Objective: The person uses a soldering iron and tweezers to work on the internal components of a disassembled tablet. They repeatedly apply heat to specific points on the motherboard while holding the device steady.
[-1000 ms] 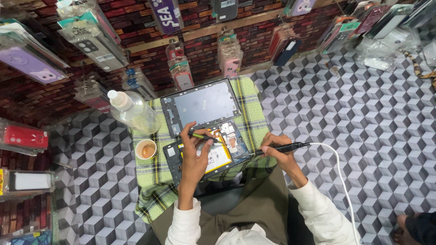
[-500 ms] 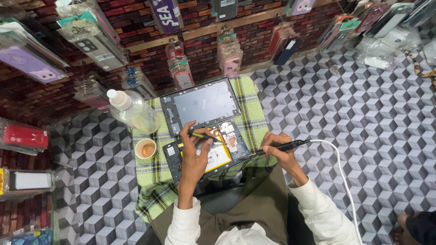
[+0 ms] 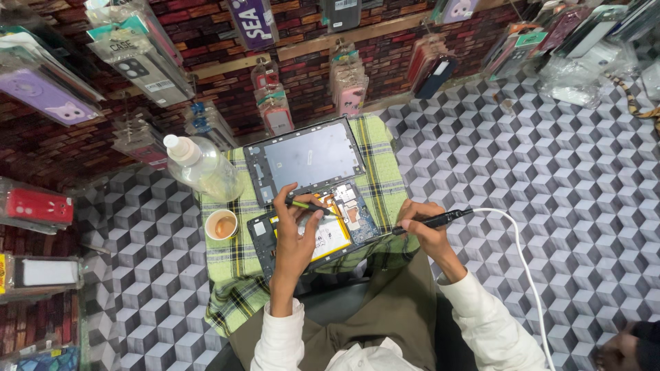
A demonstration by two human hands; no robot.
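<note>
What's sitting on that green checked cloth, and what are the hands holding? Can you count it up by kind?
Opened tablet body with yellow battery: 1
Detached tablet back panel: 1
Clear plastic bottle: 1
Small cup of brown liquid: 1
Green-handled tweezers in the left hand: 1
Black corded pen-shaped tool in the right hand: 1
Total: 6

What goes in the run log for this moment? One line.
left hand: tweezers over opened tablet | right hand: corded soldering iron at tablet edge | surface: green plaid cloth
</note>
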